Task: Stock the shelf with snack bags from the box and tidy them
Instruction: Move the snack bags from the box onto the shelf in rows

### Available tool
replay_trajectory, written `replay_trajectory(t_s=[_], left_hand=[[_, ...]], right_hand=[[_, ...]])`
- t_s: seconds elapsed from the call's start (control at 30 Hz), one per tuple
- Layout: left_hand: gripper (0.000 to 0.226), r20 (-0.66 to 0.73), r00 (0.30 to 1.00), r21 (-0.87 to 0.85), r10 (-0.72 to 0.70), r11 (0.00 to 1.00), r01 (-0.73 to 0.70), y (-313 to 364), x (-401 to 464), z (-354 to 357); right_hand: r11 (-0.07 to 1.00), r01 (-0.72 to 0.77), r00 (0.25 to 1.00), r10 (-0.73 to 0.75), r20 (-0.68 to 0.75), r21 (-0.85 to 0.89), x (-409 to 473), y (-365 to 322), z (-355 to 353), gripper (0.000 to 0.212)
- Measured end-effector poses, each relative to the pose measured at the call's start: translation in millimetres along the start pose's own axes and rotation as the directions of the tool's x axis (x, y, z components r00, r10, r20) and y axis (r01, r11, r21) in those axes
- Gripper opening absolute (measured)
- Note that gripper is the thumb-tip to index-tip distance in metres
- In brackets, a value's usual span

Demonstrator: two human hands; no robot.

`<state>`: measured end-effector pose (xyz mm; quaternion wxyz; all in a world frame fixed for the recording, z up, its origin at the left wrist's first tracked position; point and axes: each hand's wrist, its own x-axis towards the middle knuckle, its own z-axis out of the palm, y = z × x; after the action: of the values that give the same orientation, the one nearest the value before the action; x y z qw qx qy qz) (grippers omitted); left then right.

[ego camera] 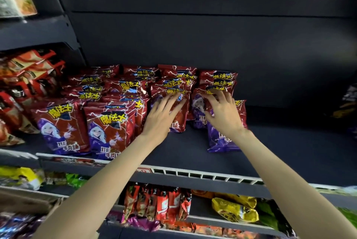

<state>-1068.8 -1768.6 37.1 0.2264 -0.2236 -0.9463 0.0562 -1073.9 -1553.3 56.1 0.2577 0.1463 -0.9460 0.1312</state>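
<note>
The person is working on the tidying part of the job, judging by both hands being up on the shelf (193, 153) among rows of red snack bags rather than down at a box; no box can be picked out for certain in this view. The bags are standing in four rows that run toward the back panel. The two left rows are reaching close to the front rail (202, 176), while the two right rows are stopping short, leaving bare shelf in front of them.

The left hand (161, 118) is lying flat against the third-row bag (177, 120), its fingers straight and spread, the tips reaching the bag's top edge. It is pressing or steadying, not gripping.

The right hand (222, 112) is resting on the fourth-row bag (224, 138), which is standing forward of its row and leaning slightly. Its fingers are bending over the tops of the bags just behind, the tips touching their upper edges; whether the thumb is pinching anything cannot be told.

The next move probably calls for squaring these two front bags: pulling them forward in line with the left rows and setting them upright, with light pressure so that the thin foil packs do not topple.
</note>
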Motion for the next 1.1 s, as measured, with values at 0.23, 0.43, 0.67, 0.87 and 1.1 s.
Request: replay_trajectory(t_s=[0.23, 0.43, 0.67, 0.87, 1.1], left_hand=[[0.106, 0.089, 0.996, -0.060, -0.022, 0.998, 0.028, 1.8, -12.3, 0.9], [0.098, 0.139, 0.987, -0.103, -0.079, 0.990, 0.093, 2.6, -26.2, -2.1], [0.070, 0.165, 0.975, -0.234, -0.146, 0.955, 0.183, 16.9, -40.5, -33.2], [0.028, -0.208, 0.965, -0.376, -0.160, 0.924, 0.072, 10.4, -105.5, -95.5], [0.029, -0.309, 0.858, -0.235, -0.410, 0.907, 0.349, -67.0, -278.6, -140.4]], right_hand=[[0.935, -0.355, 0.925, 0.349, 0.152, 0.013, -57.7, 24.8, -15.8, 0.087], [0.900, -0.421, 0.903, 0.405, 0.142, 0.114, -53.9, 4.9, -8.3, 0.086], [0.895, -0.445, 0.887, 0.442, 0.130, -0.004, -39.9, -20.0, 4.8, 0.085], [0.962, -0.006, 0.988, 0.048, -0.148, 0.274, -77.9, -62.8, -28.7, 0.039], [0.701, 0.212, 0.891, -0.424, 0.160, 0.681, -93.3, -198.4, -30.6, 0.015]])
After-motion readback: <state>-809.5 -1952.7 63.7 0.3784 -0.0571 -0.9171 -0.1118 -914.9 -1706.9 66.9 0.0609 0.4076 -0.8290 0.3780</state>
